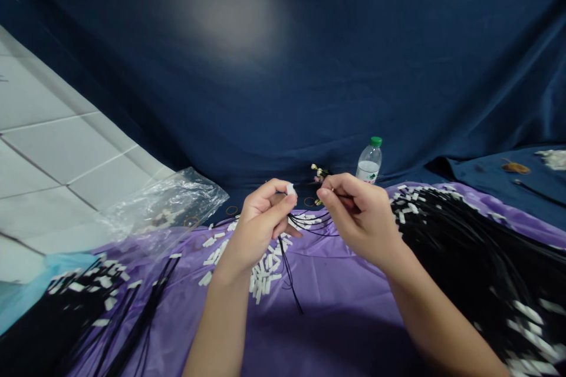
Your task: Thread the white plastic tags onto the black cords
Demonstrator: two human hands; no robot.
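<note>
Left grip (264, 212) was pinched on a small white piece (290, 189), thumb and index clamped on it, raised above the purple cloth surface (336, 312); thin black cords (292, 286) hung below that hand, others curving right. Right grip (366, 215) sat just right of it, thumb and index together; couldn't tell if a cord was between them. White piece looked very light and fairly stiff, probably easy to drop; best held by its sides, fingertips only. Cords looked light and bendy, likely slippery and prone to tangling; best taken close to an end, singly. Below and left of the hands, loose white pieces (264, 277) lay scattered. Big black bundle (460, 253) with white bits lay right, smaller dark bundle (44, 318) near left. Far left, clear plastic bag (177, 200), crumpled; far right of centre, green-capped bottle (369, 164) upright, small flowers (319, 175) left of it. Dark blue cloth (309, 88) hung behind.
</note>
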